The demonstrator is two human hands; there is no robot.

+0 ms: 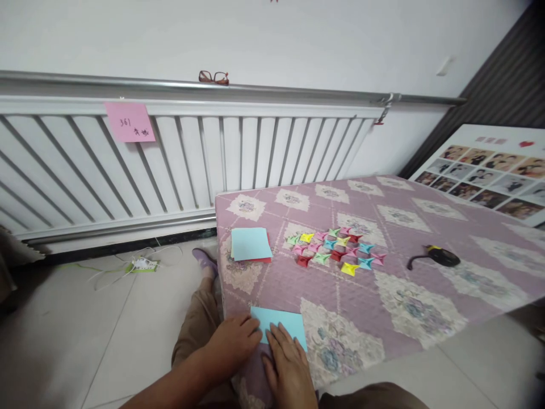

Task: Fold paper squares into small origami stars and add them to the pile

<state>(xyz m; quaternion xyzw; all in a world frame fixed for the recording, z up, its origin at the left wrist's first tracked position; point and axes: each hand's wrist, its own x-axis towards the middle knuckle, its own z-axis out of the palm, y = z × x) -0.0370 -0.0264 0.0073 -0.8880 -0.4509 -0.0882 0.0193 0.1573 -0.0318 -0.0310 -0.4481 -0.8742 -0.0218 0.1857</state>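
A light-blue sheet of paper [283, 321], showing as a rectangle, lies near the front edge of the cloth-covered table [272, 287]. At its left end my left hand [236, 343] has its fingers curled together and pressed on the paper's edge. My right hand [292, 366] rests on the sheet's near side, fingers stretched out flat, and hides part of that edge. Beyond the hands is a stack of square paper [251, 244], light blue on top with red showing below. To its right sit several small folded paper pieces, including a yellow one [349, 269] and a red one [304, 261].
A dark object with a strap [443, 257] lies on the table's right part. Behind the table stand a white radiator [242, 147] with a pink note [130, 122] and glasses [214, 78] on the pipe. A photo board [485, 165] leans at right; a power strip [145, 264] is on the floor.
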